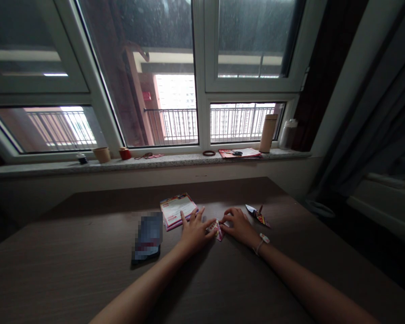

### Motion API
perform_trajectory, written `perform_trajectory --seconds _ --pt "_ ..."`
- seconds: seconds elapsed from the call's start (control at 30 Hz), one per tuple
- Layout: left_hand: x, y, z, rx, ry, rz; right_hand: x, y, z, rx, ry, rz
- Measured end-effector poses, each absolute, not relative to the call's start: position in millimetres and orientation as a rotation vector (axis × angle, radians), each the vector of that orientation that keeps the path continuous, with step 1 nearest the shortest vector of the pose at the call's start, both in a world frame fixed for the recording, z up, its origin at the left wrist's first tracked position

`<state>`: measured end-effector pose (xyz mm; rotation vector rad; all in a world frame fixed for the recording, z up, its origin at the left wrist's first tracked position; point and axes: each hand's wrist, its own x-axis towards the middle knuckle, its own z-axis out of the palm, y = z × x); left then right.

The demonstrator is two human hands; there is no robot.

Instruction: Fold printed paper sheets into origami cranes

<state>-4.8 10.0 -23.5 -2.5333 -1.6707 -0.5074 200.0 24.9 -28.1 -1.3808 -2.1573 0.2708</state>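
Note:
A small folded piece of patterned paper [217, 228] lies on the brown table [87, 270], pinched from both sides. My left hand [195, 230] presses its thumb and forefinger on the paper's left edge, the other fingers spread flat. My right hand [238, 225] grips the paper's right edge with curled fingers; a bracelet sits on that wrist. A stack of coloured paper sheets [177, 209] lies just beyond my left hand. A finished folded paper figure [258, 215] rests to the right of my right hand.
A dark phone [148, 237] lies left of my left hand. On the stone window sill [37, 168] stand a paper cup [102, 154], a red cup [124, 153], a tall cylinder [267, 132], a jar [287, 133] and papers with scissors [238, 153]. A curtain hangs at right.

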Motion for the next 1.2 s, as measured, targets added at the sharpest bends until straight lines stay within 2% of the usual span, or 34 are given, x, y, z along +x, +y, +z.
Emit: perform_trajectory --seconds 0.83,1.2 --pt "-5.7 2.4 -20.5 -2.473 -1.566 -0.476 202.5 28.6 -36.1 -1.302 -2.220 0.211" --pt "-14.1 1.8 -19.2 -2.552 -1.720 -0.371 202.5 27.0 -32.6 -1.332 -2.210 0.285"
